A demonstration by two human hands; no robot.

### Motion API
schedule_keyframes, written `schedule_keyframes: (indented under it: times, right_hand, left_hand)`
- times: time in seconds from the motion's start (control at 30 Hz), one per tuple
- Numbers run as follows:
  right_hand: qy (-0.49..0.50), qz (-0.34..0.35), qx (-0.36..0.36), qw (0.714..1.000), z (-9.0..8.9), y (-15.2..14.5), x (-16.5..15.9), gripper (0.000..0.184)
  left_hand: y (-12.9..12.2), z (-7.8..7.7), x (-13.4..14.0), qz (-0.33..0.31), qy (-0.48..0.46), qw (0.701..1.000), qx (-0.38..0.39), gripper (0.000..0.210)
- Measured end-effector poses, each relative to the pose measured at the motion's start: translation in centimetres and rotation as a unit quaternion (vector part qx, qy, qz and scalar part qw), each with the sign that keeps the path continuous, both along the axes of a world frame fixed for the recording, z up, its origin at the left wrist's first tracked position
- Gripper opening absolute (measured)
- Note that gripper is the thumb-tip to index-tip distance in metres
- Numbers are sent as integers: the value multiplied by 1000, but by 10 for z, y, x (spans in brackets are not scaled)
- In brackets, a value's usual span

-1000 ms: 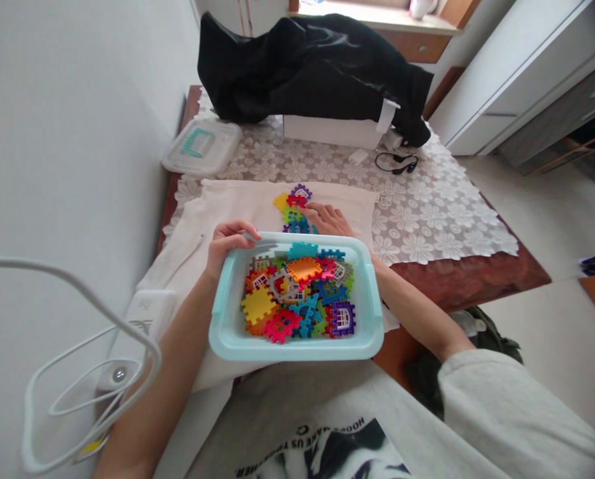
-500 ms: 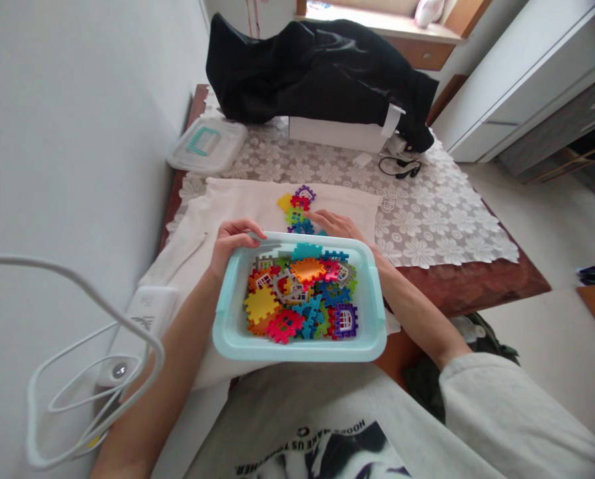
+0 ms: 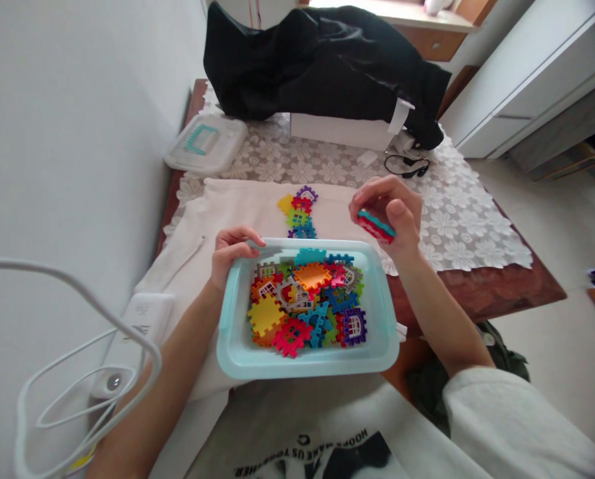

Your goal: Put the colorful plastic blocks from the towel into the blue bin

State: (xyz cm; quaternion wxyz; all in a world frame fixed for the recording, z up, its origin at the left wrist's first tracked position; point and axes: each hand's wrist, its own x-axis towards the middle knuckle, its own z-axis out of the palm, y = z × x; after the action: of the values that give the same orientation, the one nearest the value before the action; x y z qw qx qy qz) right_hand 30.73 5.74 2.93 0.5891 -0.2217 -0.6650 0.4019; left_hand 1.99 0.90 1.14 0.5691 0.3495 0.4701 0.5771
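A pale blue plastic bin [image 3: 307, 367] full of colourful interlocking building tiles is in front of my body. My left hand [image 3: 232, 249] grips its far left corner, fingers bent over the rim. Raised past the bin's far right corner, my right hand [image 3: 390, 206] is closed on interlocking tiles [image 3: 376, 227], one turquoise and one red, seen edge-on. Behind the bin, a few tiles in purple, red, yellow, green and blue [image 3: 300, 214] lie together on a white cloth [image 3: 247, 203]; the bin's rim hides their near end.
A clear lid with a turquoise handle [image 3: 205, 143] lies at the back left. Black fabric [image 3: 322, 66] covers a white box [image 3: 337, 132]. Black earphones [image 3: 407, 165] rest on the lace tablecloth [image 3: 457, 219]. A white cable [image 3: 88, 286] loops at left beside the wall.
My right hand has lifted from beside the tiles on the cloth and moved right and up, with turquoise and red tiles in its fingers. My left hand stays on the bin.
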Motion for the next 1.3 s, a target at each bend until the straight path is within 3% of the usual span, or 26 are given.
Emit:
schedule_keyframes:
  times: [0.1,0.2,0.27,0.33,0.4,0.47,0.57,0.67,0.8,0.9,1.1,1.2,1.3]
  right_hand:
    - [-148,155,58,975,31,-9,-16,57]
    - [-204,231,65,949,30,5,-24,73]
    - [-162,182,9,970,9,21,-21,77]
    - [-101,42,-63,992,-25,35,-14,76]
    - [-140,-88,-113,980,-62,44,-8,61]
    - [-234,-134,-127,954,-95,46,-3,59]
    - [-343,-122,-49,930,-119,42,-1,68]
    - [-455,-44,16,889,-117,38,-5,87]
    - [-564,22,50,824,-114,40,-11,72]
    - [-535,30,60,842,-123,46,-7,56]
    - [-389,27,8,921,-130,55,4,56]
    - [-313,13,-65,947,-125,54,5,59]
    - [-235,-8,-165,958,-122,56,7,73]
  left_hand:
    - [-1,0,-1,2,2,1000,-6,10]
    - [-2,0,-4,-5,10,1000,-14,11]
    - [-3,-1,-8,-9,11,1000,-21,12]
    - [-4,-2,-11,-19,6,999,-33,12]
    - [-4,-4,-15,-41,-2,998,-37,13]
    - [-5,-7,-17,-57,-3,997,-45,13]
    - [-7,-10,-18,-47,-3,998,-49,11]
    - [-9,-11,-16,-26,-5,998,-55,11]
    - [-8,-9,-14,-14,-6,998,-61,10]
    - [-7,-6,-12,-14,-4,998,-53,11]
    - [-5,-5,-10,-22,6,999,-37,13]
    - [-4,-5,-9,-22,7,1000,-16,14]
    - [-2,-6,-7,-25,12,1000,2,13]
